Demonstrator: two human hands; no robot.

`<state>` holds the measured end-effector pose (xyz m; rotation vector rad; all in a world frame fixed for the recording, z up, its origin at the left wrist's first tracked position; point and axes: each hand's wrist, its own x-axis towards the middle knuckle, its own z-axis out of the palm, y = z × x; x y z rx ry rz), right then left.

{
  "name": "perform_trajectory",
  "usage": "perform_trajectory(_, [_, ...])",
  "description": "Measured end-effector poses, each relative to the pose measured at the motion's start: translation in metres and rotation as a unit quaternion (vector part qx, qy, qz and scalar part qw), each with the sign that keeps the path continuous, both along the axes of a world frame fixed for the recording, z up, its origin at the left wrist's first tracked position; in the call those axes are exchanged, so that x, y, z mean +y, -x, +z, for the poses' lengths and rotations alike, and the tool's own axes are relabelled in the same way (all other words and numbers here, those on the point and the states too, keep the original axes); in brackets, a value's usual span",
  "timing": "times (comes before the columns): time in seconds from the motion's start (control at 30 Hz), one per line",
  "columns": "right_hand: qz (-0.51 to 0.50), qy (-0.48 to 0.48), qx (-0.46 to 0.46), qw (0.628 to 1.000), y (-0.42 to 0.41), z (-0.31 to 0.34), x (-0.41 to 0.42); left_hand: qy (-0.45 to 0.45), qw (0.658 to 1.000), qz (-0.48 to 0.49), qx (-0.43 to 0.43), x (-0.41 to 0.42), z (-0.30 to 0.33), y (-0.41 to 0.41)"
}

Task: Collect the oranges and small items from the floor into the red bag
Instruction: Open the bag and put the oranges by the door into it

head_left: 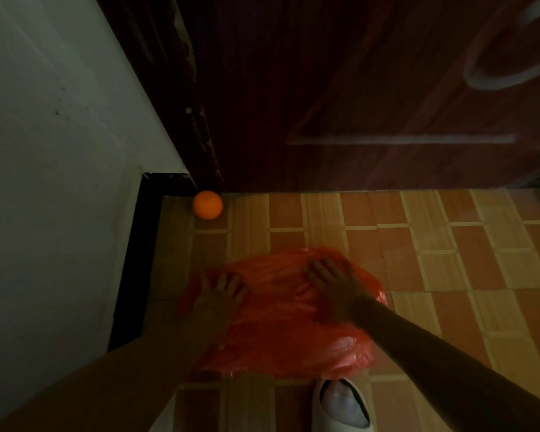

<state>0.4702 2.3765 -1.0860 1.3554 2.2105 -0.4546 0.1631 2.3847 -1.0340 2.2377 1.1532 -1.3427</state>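
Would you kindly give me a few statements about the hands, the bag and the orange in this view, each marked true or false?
1. Both hands lie on the red bag. True: the left hand and the right hand rest on it with fingers spread.
2. The orange is already in the bag. False: it sits on the tiled floor, apart from the bag, in the corner by the dark door.
3. The bag hangs in the air. False: it lies spread on the floor.
4. A pale shoe shows at the bag's near edge. True.
5. The right hand holds the orange. False: it rests on the bag.
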Motion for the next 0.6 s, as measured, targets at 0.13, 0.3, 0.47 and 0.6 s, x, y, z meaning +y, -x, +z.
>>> perform_trajectory(0.13, [-0.017, -0.018, 0.018, 1.000, 0.000, 0.007, 0.011, -0.036, 0.998, 0.057, -0.003, 0.014, 0.008, 0.007])
perform_trajectory(0.3, [-0.046, -0.049, 0.110, 0.992, 0.023, 0.030, 0.019, -0.067, 0.993, 0.093, -0.037, 0.032, 0.014, 0.015])
perform_trajectory(0.47, [-0.044, -0.065, 0.186, 0.979, 0.057, 0.057, 0.025, -0.073, 0.980, 0.117, -0.140, 0.049, 0.029, 0.021])
perform_trajectory(0.6, [-0.040, -0.088, 0.222, 0.970, 0.086, 0.070, 0.054, -0.098, 0.967, 0.105, -0.213, 0.046, 0.040, 0.036])
